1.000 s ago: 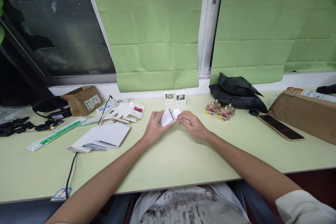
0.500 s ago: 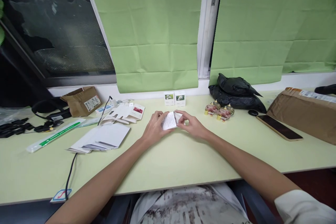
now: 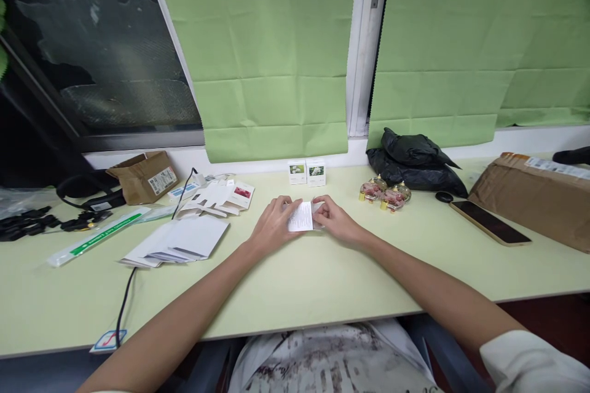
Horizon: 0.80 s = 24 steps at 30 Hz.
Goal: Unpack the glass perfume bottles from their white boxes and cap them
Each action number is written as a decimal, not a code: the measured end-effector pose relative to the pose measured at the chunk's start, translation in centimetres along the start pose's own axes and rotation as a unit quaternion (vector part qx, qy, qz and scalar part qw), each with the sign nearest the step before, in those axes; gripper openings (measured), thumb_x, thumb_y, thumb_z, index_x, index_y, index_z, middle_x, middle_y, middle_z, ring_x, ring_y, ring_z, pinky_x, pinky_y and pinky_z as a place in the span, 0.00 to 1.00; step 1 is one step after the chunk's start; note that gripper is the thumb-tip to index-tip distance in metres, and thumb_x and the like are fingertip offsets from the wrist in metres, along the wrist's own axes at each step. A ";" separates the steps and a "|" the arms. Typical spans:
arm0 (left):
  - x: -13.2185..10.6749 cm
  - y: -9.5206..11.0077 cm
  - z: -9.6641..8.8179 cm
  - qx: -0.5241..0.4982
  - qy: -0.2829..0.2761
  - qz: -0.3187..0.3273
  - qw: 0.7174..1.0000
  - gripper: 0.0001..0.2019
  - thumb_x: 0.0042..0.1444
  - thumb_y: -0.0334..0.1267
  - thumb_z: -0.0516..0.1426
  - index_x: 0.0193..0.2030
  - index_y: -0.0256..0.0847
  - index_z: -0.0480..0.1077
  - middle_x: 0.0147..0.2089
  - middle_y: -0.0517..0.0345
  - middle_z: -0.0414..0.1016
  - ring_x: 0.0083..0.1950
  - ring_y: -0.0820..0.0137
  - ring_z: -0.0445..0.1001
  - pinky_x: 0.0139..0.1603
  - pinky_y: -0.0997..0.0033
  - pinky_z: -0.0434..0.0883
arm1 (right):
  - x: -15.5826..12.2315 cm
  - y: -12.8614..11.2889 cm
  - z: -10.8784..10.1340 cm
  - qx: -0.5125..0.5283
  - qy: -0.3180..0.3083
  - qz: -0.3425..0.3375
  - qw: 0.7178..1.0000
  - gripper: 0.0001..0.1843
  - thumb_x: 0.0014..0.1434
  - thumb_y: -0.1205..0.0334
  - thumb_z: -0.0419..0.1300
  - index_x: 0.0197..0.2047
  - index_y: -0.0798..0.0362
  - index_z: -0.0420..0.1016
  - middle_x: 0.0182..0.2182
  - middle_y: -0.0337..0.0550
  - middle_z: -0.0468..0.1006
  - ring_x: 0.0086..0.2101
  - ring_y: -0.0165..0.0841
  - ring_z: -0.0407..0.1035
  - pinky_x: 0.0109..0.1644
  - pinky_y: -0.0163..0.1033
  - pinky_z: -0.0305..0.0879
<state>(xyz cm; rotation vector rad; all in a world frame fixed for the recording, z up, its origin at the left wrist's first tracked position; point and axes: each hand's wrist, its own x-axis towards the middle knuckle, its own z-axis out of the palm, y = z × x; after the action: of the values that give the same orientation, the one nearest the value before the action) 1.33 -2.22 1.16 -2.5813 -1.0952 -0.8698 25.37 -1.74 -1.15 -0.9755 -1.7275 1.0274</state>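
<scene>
Both hands meet at the middle of the pale green table point(image 3: 295, 282) around a small white carton point(image 3: 302, 217) with fine print on its face. My left hand point(image 3: 271, 227) grips its left side, fingers curled over the top edge. My right hand point(image 3: 332, 218) pinches its right end, fingers closed on a flap. The carton's printed face tilts toward me. Two small assembled white boxes point(image 3: 306, 172) with flower pictures stand just behind, against the window sill.
Flat white carton blanks point(image 3: 177, 241) and loose printed ones point(image 3: 216, 196) lie at left, with a black cable point(image 3: 126, 295) and a brown box point(image 3: 145, 177). Small gold-capped bottles point(image 3: 386, 194), a black bag point(image 3: 417, 163), a phone point(image 3: 489, 223) and a brown parcel point(image 3: 534, 196) sit at right.
The carton has been turned and lowered from an open, raised position to a flatter one with its printed face toward me. Both hands closed in on it.
</scene>
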 end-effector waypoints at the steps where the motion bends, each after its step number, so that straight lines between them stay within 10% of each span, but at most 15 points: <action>1: 0.0 0.0 0.0 0.002 -0.002 0.002 1.000 0.37 0.59 0.51 0.66 0.72 0.52 0.60 0.59 0.46 0.66 0.56 0.52 0.70 0.56 0.51 0.72 | 0.1 0.1 0.0 0.001 0.006 0.003 1.000 0.21 0.62 0.57 0.62 0.57 0.46 0.66 0.33 0.33 0.73 0.32 0.31 0.69 0.38 0.36 0.65; 9: 0.0 0.1 -0.1 -0.005 -0.004 -0.001 1.000 0.38 0.57 0.49 0.68 0.72 0.53 0.59 0.60 0.45 0.66 0.57 0.51 0.71 0.55 0.50 0.73 | 0.1 0.1 -0.6 -0.067 0.032 -0.001 0.997 0.22 0.58 0.64 0.59 0.56 0.47 0.67 0.32 0.32 0.71 0.30 0.31 0.68 0.35 0.35 0.62; 17: 0.0 0.2 -0.2 -0.038 -0.006 -0.009 0.999 0.37 0.58 0.48 0.67 0.72 0.54 0.60 0.60 0.46 0.65 0.58 0.52 0.70 0.54 0.52 0.74 | 1.1 1.9 -0.4 0.003 0.007 0.016 1.000 0.15 0.60 0.51 0.64 0.43 0.52 0.70 0.33 0.39 0.78 0.33 0.34 0.72 0.35 0.37 0.65; 24: 0.3 -1.5 -0.3 -0.047 -0.049 -0.022 0.997 0.41 0.53 0.52 0.70 0.71 0.51 0.63 0.60 0.46 0.65 0.57 0.51 0.70 0.55 0.50 0.74 | 2.0 2.4 -4.4 -0.124 0.010 0.084 0.989 0.10 0.57 0.56 0.63 0.36 0.52 0.68 0.25 0.34 0.72 0.26 0.30 0.65 0.29 0.34 0.55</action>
<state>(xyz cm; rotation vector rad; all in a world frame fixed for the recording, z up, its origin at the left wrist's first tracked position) 0.35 -1.11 1.52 -2.7127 -1.1694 -0.8318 29.33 1.95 -1.53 -1.3045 -1.8104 0.9173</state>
